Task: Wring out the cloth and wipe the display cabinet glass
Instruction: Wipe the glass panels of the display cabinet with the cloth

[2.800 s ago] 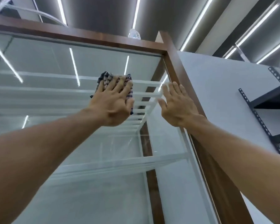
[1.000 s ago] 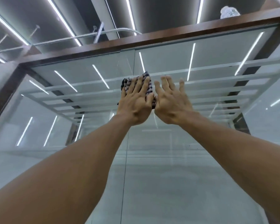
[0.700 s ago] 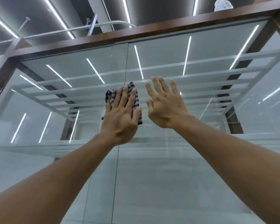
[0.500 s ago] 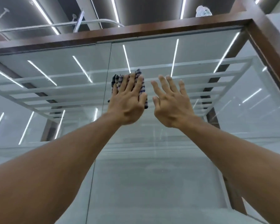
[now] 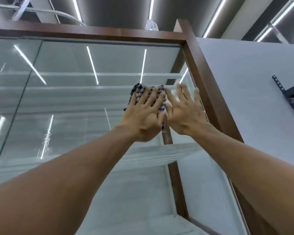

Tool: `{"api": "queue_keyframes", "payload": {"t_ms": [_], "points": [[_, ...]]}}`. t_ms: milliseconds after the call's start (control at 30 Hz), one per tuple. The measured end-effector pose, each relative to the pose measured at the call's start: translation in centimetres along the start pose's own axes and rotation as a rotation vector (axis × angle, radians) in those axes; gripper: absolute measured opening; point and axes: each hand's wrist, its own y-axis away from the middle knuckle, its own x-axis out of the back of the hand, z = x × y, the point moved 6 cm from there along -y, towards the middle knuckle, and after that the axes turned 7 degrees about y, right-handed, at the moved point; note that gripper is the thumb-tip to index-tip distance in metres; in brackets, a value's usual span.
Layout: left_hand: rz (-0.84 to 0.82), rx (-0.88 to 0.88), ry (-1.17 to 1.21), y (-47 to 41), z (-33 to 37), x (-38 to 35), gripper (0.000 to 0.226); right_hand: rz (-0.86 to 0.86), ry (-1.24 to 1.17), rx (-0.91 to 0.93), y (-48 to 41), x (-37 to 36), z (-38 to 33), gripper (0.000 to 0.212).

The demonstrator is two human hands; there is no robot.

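Cloth (image 5: pixel 140 89) sits high on the glass (image 5: pixel 75 102) in the head view, the only one we have, on the right part of the front pane and close to the brown frame (image 5: pixel 202 73). Our left hand (image 5: pixel 143 116) presses it flat with straight, spread fingers; nothing is curled round it, so it is pinned rather than gripped. Our right hand (image 5: pixel 185 114) lies open just beside it, fingers spread toward the glass and holding nothing.

We judge the wringing done, since the cloth is already at work on the pane, and the wiping is under way near the upper right corner. We cannot tell which stretches are already clean; the strip under the top rail, the left pane and everything lower may still need passes.

The cloth is a folded checked pad. Its long axis seems to run up and down the pane, along our left hand, with the top edge pointing at the top rail and leaning slightly left.
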Motion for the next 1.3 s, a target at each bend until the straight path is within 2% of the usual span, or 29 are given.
{"api": "queue_keyframes", "payload": {"t_ms": [67, 167, 233, 300, 367, 500, 600, 767, 900, 1033, 1300], "points": [[-0.026, -0.072, -0.019, -0.7, 1.5, -0.9, 0.064, -0.012, 0.05, -0.058, 0.7, -0.5, 3.4, 0.062], [0.002, 0.0, -0.005, -3.4, 2.5, -0.9, 0.065, -0.005, 0.002, -0.055, 2.3, -1.3, 6.3, 0.068], [0.017, 0.041, -0.006, -5.5, 4.0, -1.3, 0.066, 0.059, -0.112, -0.041, 3.0, -1.4, 7.0, 0.07], [0.01, 0.03, -0.004, -7.0, 6.3, -2.1, 0.066, 0.146, -0.291, -0.14, 3.3, -1.0, 8.0, 0.065], [-0.003, -0.011, 0.004, -7.8, 8.5, -2.9, 0.066, 0.189, -0.367, -0.207, 3.4, -0.8, 8.8, 0.061], [-0.059, -0.137, -0.011, -7.0, 10.2, -3.7, 0.065, 0.188, -0.413, -0.186, 3.7, -0.8, 9.2, 0.059], [-0.083, -0.231, -0.007, -4.3, 9.9, -3.6, 0.064, 0.162, -0.348, -0.151, 4.2, -0.7, 8.6, 0.064], [-0.073, -0.17, -0.002, 0.1, 6.4, -3.0, 0.064, 0.063, -0.136, -0.058, 5.9, -1.6, 4.9, 0.067], [-0.032, -0.088, -0.016, 2.3, 1.6, -1.5, 0.065, 0.018, -0.233, -0.049, 5.8, -2.0, 0.1, 0.07], [-0.002, -0.036, 0.001, 4.5, -2.5, 0.2, 0.065, 0.081, -0.328, 0.037, 4.1, -1.1, -6.0, 0.069], [0.087, 0.119, 0.021, 10.1, -12.4, 4.1, 0.064, 0.054, -0.274, 0.111, 1.5, 1.5, -17.2, 0.072]]}}
